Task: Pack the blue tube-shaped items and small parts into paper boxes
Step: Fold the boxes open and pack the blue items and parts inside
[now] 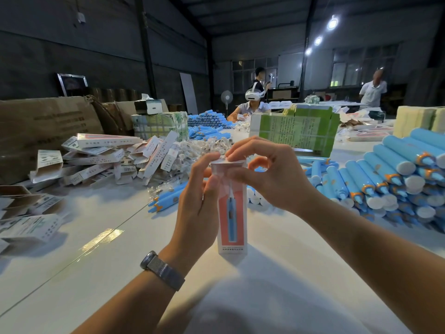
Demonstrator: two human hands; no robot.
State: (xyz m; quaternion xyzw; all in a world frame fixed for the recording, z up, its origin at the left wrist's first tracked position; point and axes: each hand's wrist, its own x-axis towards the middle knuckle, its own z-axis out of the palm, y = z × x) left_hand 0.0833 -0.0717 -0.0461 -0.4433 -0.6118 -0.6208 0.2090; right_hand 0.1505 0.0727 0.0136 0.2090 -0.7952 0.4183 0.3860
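A tall paper box (232,220), white with a coral panel and a blue tube pictured on it, stands upright on the white table (277,273) in front of me. My left hand (197,201) grips its upper left side. My right hand (267,172) holds the top from the right, with fingertips pressing on the top flap. A big stack of blue tubes (390,179) with white caps lies to the right. Two blue tubes (163,200) lie just left of the box. Small parts in clear bags (207,147) are heaped behind the box.
A pile of flat paper boxes (103,157) covers the left of the table, with brown cartons (43,126) behind it. Green packs (296,131) stand at the back centre. A person in a headset (252,104) sits across the table; others stand farther back.
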